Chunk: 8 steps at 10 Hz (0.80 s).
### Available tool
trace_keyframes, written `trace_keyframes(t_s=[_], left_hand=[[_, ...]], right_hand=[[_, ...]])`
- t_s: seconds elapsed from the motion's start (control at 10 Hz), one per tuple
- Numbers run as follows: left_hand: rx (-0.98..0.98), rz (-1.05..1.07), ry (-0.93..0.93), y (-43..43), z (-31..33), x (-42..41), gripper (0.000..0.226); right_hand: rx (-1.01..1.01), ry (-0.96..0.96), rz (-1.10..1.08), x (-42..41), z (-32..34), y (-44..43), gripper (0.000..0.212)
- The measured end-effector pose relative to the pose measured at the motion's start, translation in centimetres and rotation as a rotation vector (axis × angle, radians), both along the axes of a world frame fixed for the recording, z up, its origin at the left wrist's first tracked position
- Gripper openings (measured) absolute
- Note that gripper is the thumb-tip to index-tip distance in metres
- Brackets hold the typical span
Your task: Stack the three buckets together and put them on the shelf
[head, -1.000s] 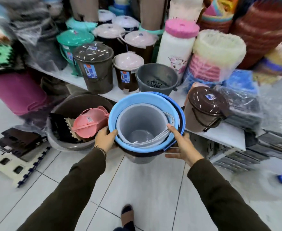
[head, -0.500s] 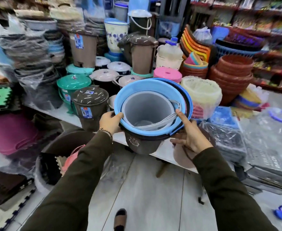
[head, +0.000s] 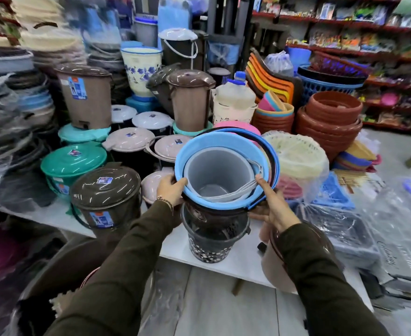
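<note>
With both hands [head: 173, 190] [head: 272, 209] clamped on the nested blue, grey and brown plastic buckets [head: 220, 170], we next lower them onto the white shelf [head: 245, 263] at its front edge.

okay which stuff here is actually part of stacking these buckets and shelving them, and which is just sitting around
Part of the job:
nested buckets
left hand
right hand
white shelf
dark perforated bin below the stack

Just sitting around:
brown lidded bin
teal lidded bucket
terracotta pots

Nested buckets [head: 224, 170]: smooth plastic, blue rim glossy, grey inner matt. Brown lidded bin [head: 106, 190]: glossy plastic. Shelf [head: 243, 263]: smooth white.
</note>
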State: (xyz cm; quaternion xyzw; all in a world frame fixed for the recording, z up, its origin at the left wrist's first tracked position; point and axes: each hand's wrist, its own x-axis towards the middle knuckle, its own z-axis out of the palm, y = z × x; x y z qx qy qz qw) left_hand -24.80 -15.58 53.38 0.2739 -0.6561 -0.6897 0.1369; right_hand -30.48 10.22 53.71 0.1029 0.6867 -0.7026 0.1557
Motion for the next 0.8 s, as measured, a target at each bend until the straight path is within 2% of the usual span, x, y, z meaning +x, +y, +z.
trace_keyframes(t_s=[0.3, 0.4, 0.5, 0.6, 0.7, 0.8], left_hand=[[0.168, -0.047, -0.28, -1.3, -10.4, -6.3, 0.035], [0.093, -0.084, -0.365, -1.2, -12.6, -6.8, 0.039], [-0.14, -0.141, -0.517, -0.8, -14.8, -6.6, 0.047], [-0.286, -0.203, -0.584, -1.3, -16.1, -6.3, 0.053], [-0.426, -0.27, -0.57, -2.5, -16.9, -6.5, 0.057], [-0.488, -0.232, -0.497, -2.8, -15.9, -7.5, 0.061]], right_hand=[[0.006, -0.262, 0.012, -4.4, -8.6, -1.6, 0.069], [0.033, -0.329, 0.032, -5.1, -10.5, -1.7, 0.065], [0.177, -0.402, 0.057, -6.0, -12.8, -1.3, 0.07], [0.304, -0.395, 0.037, -6.9, -13.6, -0.9, 0.079], [0.598, -0.269, 0.046, -8.7, -12.6, -0.5, 0.083], [0.766, -0.14, 0.082, -9.7, -11.8, -0.8, 0.088]])
